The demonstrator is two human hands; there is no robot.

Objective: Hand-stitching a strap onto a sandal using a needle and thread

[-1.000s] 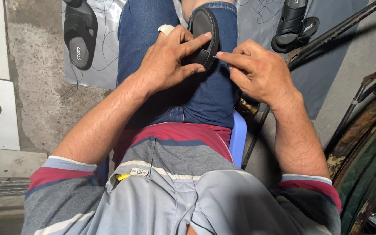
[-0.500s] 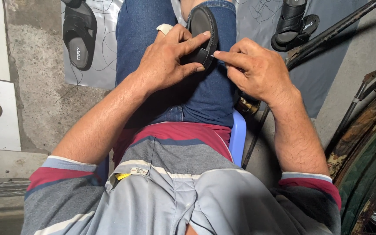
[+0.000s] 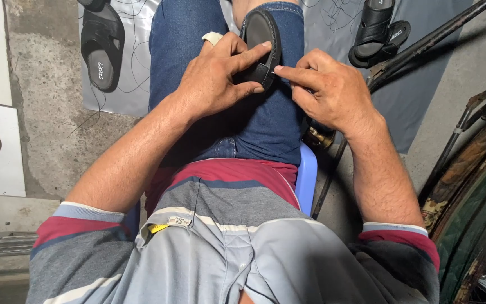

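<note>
The person sits on a blue plastic stool (image 3: 307, 174) with a black shoe sole (image 3: 261, 39) propped on the right thigh of the blue jeans (image 3: 265, 121); the left hand (image 3: 217, 79) wraps the sole from the left, its index finger stretched across the upper face and the thumb pressed under the lower edge, so it grips the sole firmly; the right hand (image 3: 327, 90) sits just beside it, index finger and thumb pinched narrow at the sole's lower right rim, touching it, and whether something thin lies between those fingertips cannot be told; a pale object (image 3: 213, 38) peeks out behind the left hand's knuckles; on the concrete floor (image 3: 46, 84) lies a grey sheet (image 3: 125, 95) carrying 1 black sandal (image 3: 102, 48) to the left of the legs, and 1 more black sandal (image 3: 379, 31) rests at the upper right near a dark metal bar (image 3: 423, 42)
</note>
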